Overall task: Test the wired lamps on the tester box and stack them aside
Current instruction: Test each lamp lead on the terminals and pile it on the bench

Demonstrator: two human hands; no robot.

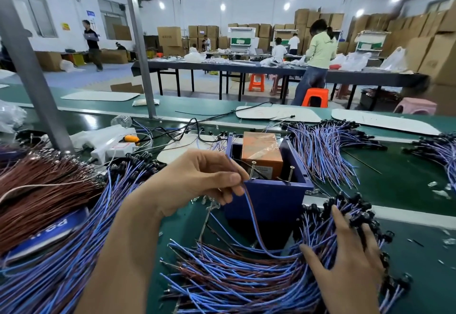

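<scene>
Lead (249, 205) of 1 wired lamp: blue-and-brown pair, pinched between thumb and forefinger of the left hand (197, 180), its upper end right beside the near screw (253, 170) on the tester box (269, 197). I cannot tell whether the bare tips touch it. The lead curves down into the loose bundle (246, 276) in front of the box; its lamp end is hidden there.

Right hand (345, 254): fingers fairly straight, laid over the bundle's black lamp heads, thumb out on the wires, gripping nothing that I can see.

Risks, as I judge them:
1. Both tips on 1 screw, the far screw (291, 173) missed: no light, and a good lamp gets rejected.
2. Lead threaded through neighbours; lifting it could drag several up or tangle them.
3. My right hand covers the heads, so a lit lamp may go unseen.
4. Piles crowd the box: the tested stack (325, 150) behind, another pile (74, 252) to the left. Tested and untested could mix.
</scene>
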